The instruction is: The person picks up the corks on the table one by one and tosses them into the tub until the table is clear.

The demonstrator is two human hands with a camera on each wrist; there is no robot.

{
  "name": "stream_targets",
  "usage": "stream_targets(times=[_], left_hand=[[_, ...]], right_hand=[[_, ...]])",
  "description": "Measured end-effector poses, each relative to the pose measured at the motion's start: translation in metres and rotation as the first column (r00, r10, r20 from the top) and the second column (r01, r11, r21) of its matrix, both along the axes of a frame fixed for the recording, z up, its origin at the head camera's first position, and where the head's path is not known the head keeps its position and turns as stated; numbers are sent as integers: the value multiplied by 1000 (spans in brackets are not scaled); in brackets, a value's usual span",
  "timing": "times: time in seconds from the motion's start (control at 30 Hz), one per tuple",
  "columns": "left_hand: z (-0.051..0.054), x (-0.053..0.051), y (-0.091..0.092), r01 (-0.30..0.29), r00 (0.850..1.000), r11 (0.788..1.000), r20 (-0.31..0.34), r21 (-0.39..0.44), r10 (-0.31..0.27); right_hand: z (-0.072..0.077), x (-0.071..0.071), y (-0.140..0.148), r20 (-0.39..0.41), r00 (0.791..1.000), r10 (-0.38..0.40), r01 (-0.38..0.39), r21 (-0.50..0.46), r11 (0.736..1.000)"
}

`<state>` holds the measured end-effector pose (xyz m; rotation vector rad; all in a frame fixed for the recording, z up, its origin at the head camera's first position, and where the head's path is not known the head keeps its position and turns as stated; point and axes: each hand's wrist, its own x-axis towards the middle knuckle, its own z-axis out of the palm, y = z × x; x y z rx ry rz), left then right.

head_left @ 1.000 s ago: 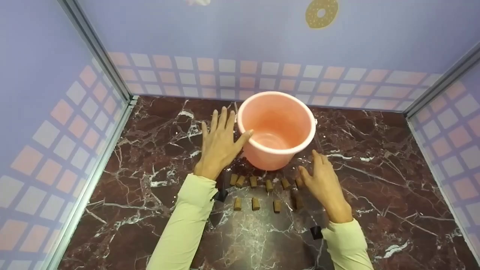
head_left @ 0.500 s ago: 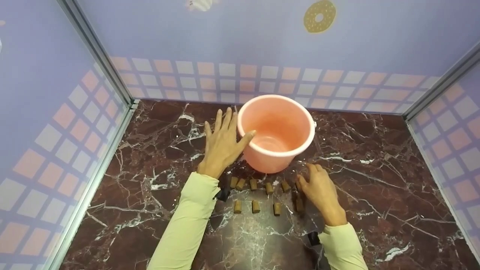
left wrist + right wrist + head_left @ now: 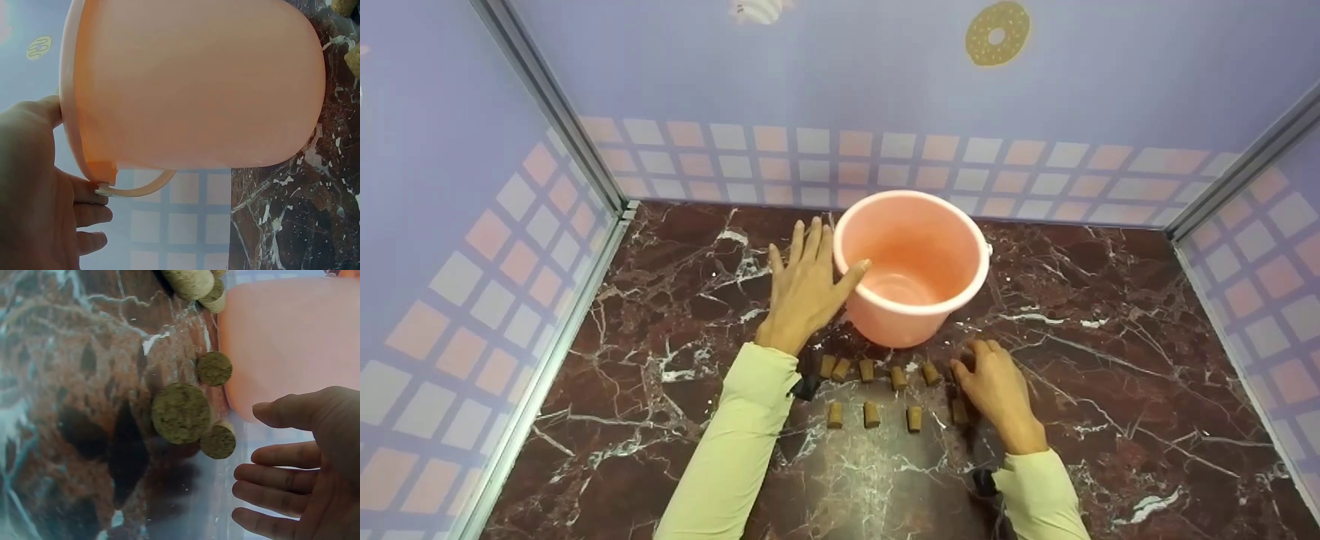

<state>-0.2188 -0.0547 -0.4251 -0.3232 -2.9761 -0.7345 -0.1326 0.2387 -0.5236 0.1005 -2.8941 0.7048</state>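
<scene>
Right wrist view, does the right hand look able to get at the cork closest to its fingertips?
Probably yes: the right hand holds nothing, its fingers are extended, and nothing shows between it and that cork.

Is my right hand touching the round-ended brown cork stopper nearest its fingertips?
Apart. The right wrist view shows it: a strip of background separates your right hand from that round-ended brown cork stopper, with no overlap.

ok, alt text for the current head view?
A person's left hand rests against a pink bucket, thumb over its rim, while the right hand is beside small brown corks in two rough rows in front of the bucket. Dark marbled surface; lilac back wall with a checked border.
</scene>
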Motion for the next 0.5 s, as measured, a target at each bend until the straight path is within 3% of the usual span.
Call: stream_targets(times=[0.23,0.5], left_hand=[[-1,-1,2,-12,1000,999,-2,-46,12],[-4,-1,4,-25,1000,999,-1,-30,25]], right_hand=[[-5,2,0,80,997,-13,13,0,1000],[-9,0,-1,36,999,-10,10,-9,1000]])
